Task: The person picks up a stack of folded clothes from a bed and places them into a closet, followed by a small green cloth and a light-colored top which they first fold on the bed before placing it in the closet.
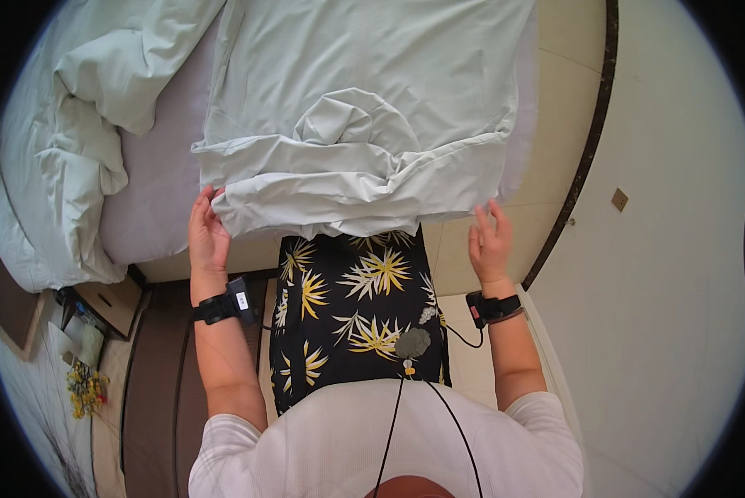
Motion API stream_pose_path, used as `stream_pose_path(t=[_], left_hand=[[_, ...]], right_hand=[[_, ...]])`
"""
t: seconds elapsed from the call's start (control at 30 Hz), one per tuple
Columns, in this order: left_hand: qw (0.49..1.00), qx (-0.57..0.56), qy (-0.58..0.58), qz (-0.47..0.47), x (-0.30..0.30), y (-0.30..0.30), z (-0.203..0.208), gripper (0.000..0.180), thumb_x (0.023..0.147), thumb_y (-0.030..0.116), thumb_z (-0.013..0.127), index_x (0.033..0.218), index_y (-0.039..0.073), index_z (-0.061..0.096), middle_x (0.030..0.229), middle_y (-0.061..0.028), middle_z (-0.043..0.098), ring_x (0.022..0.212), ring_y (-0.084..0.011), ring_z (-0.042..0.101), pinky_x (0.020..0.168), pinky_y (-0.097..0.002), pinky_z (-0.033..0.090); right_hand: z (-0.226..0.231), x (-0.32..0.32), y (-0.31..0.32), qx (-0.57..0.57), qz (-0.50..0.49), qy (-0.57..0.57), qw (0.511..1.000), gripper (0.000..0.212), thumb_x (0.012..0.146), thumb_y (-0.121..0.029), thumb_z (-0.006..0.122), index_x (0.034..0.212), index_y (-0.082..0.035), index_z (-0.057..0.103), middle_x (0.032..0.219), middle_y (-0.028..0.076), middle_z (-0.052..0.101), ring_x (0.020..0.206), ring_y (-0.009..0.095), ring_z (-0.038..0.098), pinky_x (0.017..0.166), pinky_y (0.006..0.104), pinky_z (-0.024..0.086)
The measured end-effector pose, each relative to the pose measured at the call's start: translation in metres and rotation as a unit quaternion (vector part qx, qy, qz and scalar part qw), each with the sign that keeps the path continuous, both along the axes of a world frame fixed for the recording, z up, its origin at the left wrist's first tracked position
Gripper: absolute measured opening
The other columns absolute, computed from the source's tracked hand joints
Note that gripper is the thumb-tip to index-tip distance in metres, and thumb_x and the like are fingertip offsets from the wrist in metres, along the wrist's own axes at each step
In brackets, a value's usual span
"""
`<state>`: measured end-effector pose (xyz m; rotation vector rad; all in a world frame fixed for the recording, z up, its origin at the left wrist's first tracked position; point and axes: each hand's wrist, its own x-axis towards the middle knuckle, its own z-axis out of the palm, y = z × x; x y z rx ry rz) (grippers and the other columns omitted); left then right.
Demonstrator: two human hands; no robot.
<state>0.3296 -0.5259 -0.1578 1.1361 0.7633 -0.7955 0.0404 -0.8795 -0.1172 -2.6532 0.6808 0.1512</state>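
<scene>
A pale grey-green bed cover (372,66) lies on the bed, its near end bunched into loose folds with a rounded lump in the middle. At the left end of these folds, my left hand (210,236) touches the edge with slightly bent fingers, and they do not look closed round it. By the right corner, my right hand (492,247) has its fingers apart, the tips at or just beside the fabric's edge. Whether those tips touch the fabric, I cannot tell.
A lilac sheet (153,191) shows beneath the cover. Crumpled bedding (82,158) is heaped at the left. A brown bench-like surface (169,390) and yellow flowers (86,388) are at lower left. The white wall (663,249) with a socket (620,199) stands to the right.
</scene>
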Motion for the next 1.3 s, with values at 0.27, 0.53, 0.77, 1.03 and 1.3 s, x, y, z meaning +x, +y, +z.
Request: stream_pose_path(t=[0.27,0.53,0.77,1.03,1.3], left_hand=[[0.911,0.264,-0.166,-0.268,-0.013,-0.028,0.023,0.046,0.08,0.006,0.057,0.122,0.004,0.037,0.096,-0.0024,0.052,0.075,-0.0052,0.047,0.065,-0.0176,0.039],[0.861,0.312,-0.241,-0.32,0.01,-0.047,0.007,0.033,0.078,0.012,0.059,0.109,0.002,0.051,0.091,-0.0059,0.055,0.081,-0.009,0.05,0.07,-0.0214,0.04],[0.737,0.494,-0.334,-0.319,0.034,-0.068,-0.01,0.038,0.075,0.022,0.064,0.105,0.001,0.054,0.098,-0.0116,0.057,0.091,-0.0263,0.053,0.08,-0.0325,0.041],[0.691,0.436,-0.305,-0.489,0.113,-0.088,-0.025,0.029,0.07,0.017,0.063,0.092,-0.001,0.057,0.072,-0.0111,0.058,0.064,-0.0198,0.054,0.061,-0.0319,0.043],[0.854,0.227,-0.344,-0.319,0.164,-0.158,-0.036,0.037,0.078,0.011,0.06,0.109,-0.007,0.05,0.101,-0.0125,0.059,0.092,-0.0159,0.056,0.081,-0.0263,0.043]], right_hand=[[-0.008,0.109,-0.036,-0.076,0.051,-0.028,0.995,0.024,0.072,-0.008,0.059,0.096,-0.007,0.057,0.116,0.014,0.047,0.102,0.03,0.046,0.083,0.0389,0.037],[-0.02,0.048,-0.094,0.04,-0.167,-0.031,0.985,0.012,0.081,-0.013,0.052,0.085,-0.002,0.053,0.105,0.016,0.051,0.095,0.03,0.049,0.082,0.0365,0.039],[-0.03,0.119,-0.065,0.111,-0.259,-0.055,0.958,0.025,0.084,-0.025,0.052,0.09,0.0,0.053,0.082,0.013,0.057,0.073,0.027,0.054,0.065,0.0343,0.042],[-0.067,0.076,-0.086,0.367,-0.472,-0.144,0.788,0.024,0.081,-0.025,0.058,0.075,-0.002,0.058,0.058,-0.002,0.047,0.056,0.005,0.043,0.05,0.0224,0.034],[-0.057,0.173,-0.168,0.491,-0.431,-0.026,0.757,0.035,0.087,-0.039,0.044,0.095,-0.008,0.058,0.082,0.0,0.059,0.069,0.007,0.053,0.062,0.0215,0.041]])
